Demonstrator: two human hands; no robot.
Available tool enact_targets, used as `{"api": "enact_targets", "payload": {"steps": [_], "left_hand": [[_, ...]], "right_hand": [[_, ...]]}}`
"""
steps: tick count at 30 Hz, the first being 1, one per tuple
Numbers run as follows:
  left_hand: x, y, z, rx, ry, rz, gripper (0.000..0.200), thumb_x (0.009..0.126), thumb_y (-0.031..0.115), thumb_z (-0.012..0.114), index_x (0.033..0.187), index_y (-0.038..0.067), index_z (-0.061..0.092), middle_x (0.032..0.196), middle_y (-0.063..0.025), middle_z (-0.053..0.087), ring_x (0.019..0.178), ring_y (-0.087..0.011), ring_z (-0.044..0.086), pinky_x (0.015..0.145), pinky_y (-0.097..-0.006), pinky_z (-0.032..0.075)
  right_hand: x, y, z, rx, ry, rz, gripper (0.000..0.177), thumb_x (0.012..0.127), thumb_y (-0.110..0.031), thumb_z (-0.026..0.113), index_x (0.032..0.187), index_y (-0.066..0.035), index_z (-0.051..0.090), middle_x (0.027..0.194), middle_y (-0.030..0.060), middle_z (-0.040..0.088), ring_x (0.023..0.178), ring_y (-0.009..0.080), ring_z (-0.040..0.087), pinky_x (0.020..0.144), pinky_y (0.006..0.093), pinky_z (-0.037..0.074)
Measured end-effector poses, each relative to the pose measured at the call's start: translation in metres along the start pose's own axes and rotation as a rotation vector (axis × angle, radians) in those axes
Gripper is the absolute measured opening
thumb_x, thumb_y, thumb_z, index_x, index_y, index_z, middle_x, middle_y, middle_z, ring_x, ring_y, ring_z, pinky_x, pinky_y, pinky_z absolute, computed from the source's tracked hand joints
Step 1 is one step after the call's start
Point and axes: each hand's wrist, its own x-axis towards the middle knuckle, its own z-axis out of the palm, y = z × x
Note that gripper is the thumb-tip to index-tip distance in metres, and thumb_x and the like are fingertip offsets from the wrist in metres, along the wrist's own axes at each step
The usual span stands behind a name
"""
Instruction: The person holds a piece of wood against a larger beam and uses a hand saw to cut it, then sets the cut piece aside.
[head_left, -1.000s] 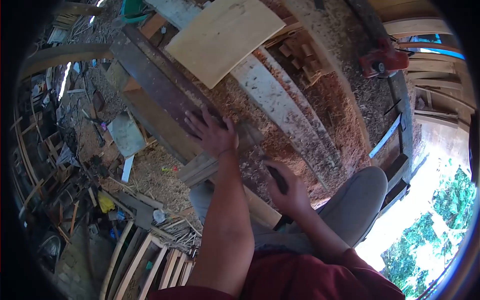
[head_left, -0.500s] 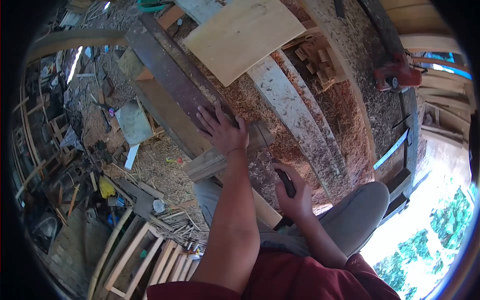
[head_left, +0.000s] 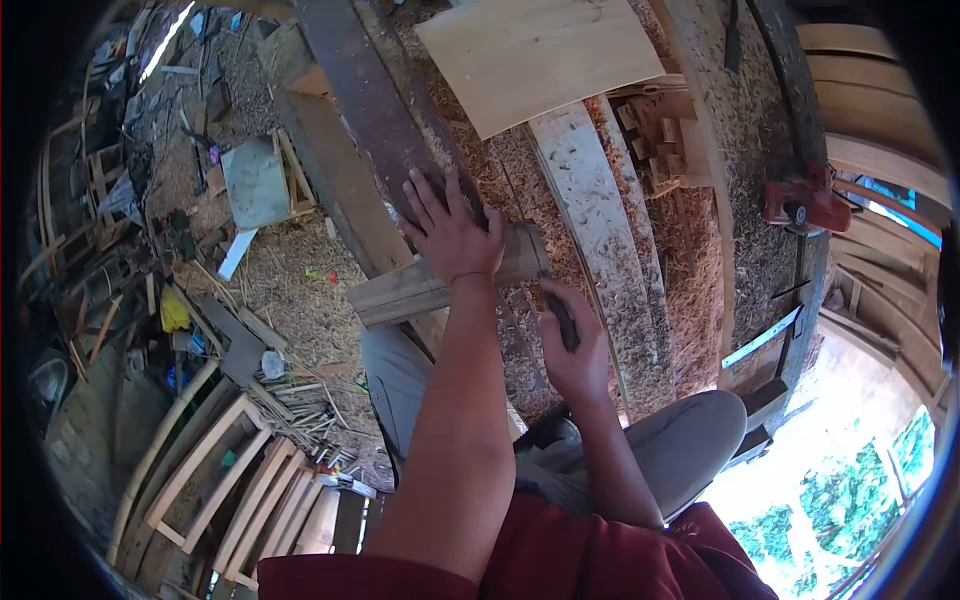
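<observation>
Left hand [head_left: 450, 235], centre of frame: fingers spread, palm flat, pressing down on a short pale-brown wooden plank [head_left: 400, 292]. It grasps nothing; likely it pins the piece against slipping. The plank lies crosswise over a long dark-brown wooden beam [head_left: 365, 90], right end near frame centre.

Right hand [head_left: 578, 355], just lower right of the plank's end: clenched around a slim dark-handled tool [head_left: 562, 318], tip angled toward that end. Blade type too small to tell.

Shavings blanket the surface [head_left: 690, 240]. Pale plywood sheet [head_left: 540, 50] at top centre, red power tool [head_left: 800, 205] parked right, well apart.
</observation>
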Motion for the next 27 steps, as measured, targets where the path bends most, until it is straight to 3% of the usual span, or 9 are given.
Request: {"api": "enact_targets", "payload": {"steps": [4, 7, 11, 14, 17, 20, 23, 27], "left_hand": [[0.000, 0.000, 0.001, 0.006, 0.009, 0.006, 0.082, 0.091, 0.050, 0.065, 0.166, 0.023, 0.047, 0.185, -0.0204, 0.014, 0.171, -0.0384, 0.013, 0.133, -0.0696, 0.012], [-0.001, -0.001, 0.000, 0.012, 0.009, -0.001, 0.082, 0.091, 0.049, 0.065, 0.167, 0.023, 0.046, 0.185, -0.0204, 0.014, 0.171, -0.0387, 0.013, 0.133, -0.0698, 0.013], [-0.002, 0.001, -0.002, 0.006, -0.001, -0.005, 0.083, 0.091, 0.049, 0.066, 0.167, 0.023, 0.045, 0.185, -0.0203, 0.014, 0.171, -0.0395, 0.012, 0.133, -0.0696, 0.012], [0.001, 0.003, 0.000, 0.001, 0.014, 0.016, 0.082, 0.091, 0.049, 0.066, 0.166, 0.022, 0.045, 0.184, -0.0205, 0.015, 0.171, -0.0400, 0.012, 0.133, -0.0697, 0.012], [0.001, 0.001, -0.004, 0.016, -0.004, 0.012, 0.082, 0.091, 0.049, 0.066, 0.166, 0.021, 0.046, 0.184, -0.0210, 0.016, 0.171, -0.0405, 0.013, 0.133, -0.0704, 0.012], [-0.002, 0.003, -0.001, 0.005, 0.008, 0.019, 0.081, 0.092, 0.046, 0.067, 0.166, 0.022, 0.044, 0.184, -0.0211, 0.015, 0.171, -0.0405, 0.013, 0.133, -0.0703, 0.012], [-0.004, 0.000, -0.001, -0.002, 0.027, 0.023, 0.081, 0.093, 0.044, 0.067, 0.167, 0.023, 0.042, 0.184, -0.0215, 0.015, 0.171, -0.0405, 0.013, 0.133, -0.0704, 0.012], [-0.001, 0.001, 0.002, 0.016, 0.025, 0.033, 0.081, 0.094, 0.043, 0.067, 0.168, 0.022, 0.041, 0.183, -0.0217, 0.015, 0.171, -0.0405, 0.014, 0.133, -0.0706, 0.014]], "right_hand": [[-0.021, -0.012, -0.010, -0.094, 0.006, -0.053, 0.040, 0.099, -0.005, 0.065, 0.140, -0.005, 0.067, 0.124, 0.0244, 0.076, 0.113, 0.0365, 0.080, 0.093, 0.0396, 0.061], [-0.045, -0.015, -0.016, -0.041, 0.007, 0.074, 0.040, 0.100, -0.006, 0.065, 0.140, -0.007, 0.067, 0.122, 0.0253, 0.076, 0.112, 0.0425, 0.078, 0.090, 0.0437, 0.061], [-0.015, -0.019, 0.006, -0.091, 0.031, 0.001, 0.042, 0.099, -0.008, 0.065, 0.141, -0.012, 0.067, 0.115, 0.0254, 0.077, 0.105, 0.0496, 0.075, 0.085, 0.0498, 0.062], [-0.011, -0.013, 0.002, -0.052, 0.036, -0.048, 0.042, 0.099, -0.007, 0.064, 0.141, -0.012, 0.066, 0.113, 0.0247, 0.078, 0.102, 0.0487, 0.077, 0.084, 0.0482, 0.062], [-0.038, -0.021, -0.018, -0.072, -0.034, 0.089, 0.042, 0.099, -0.007, 0.064, 0.141, -0.012, 0.067, 0.112, 0.0245, 0.078, 0.101, 0.0474, 0.077, 0.084, 0.0468, 0.062], [-0.020, -0.012, -0.007, -0.094, 0.064, -0.127, 0.042, 0.099, -0.007, 0.065, 0.140, -0.011, 0.067, 0.107, 0.0225, 0.079, 0.097, 0.0455, 0.079, 0.081, 0.0458, 0.062], [0.015, -0.008, 0.009, -0.076, 0.027, 0.036, 0.040, 0.099, -0.008, 0.066, 0.139, -0.011, 0.067, 0.100, 0.0216, 0.078, 0.092, 0.0451, 0.079, 0.077, 0.0473, 0.062], [-0.016, -0.017, -0.004, -0.074, -0.004, 0.070, 0.039, 0.100, -0.011, 0.067, 0.139, -0.012, 0.066, 0.097, 0.0232, 0.077, 0.088, 0.0473, 0.076, 0.075, 0.0499, 0.061]]}}
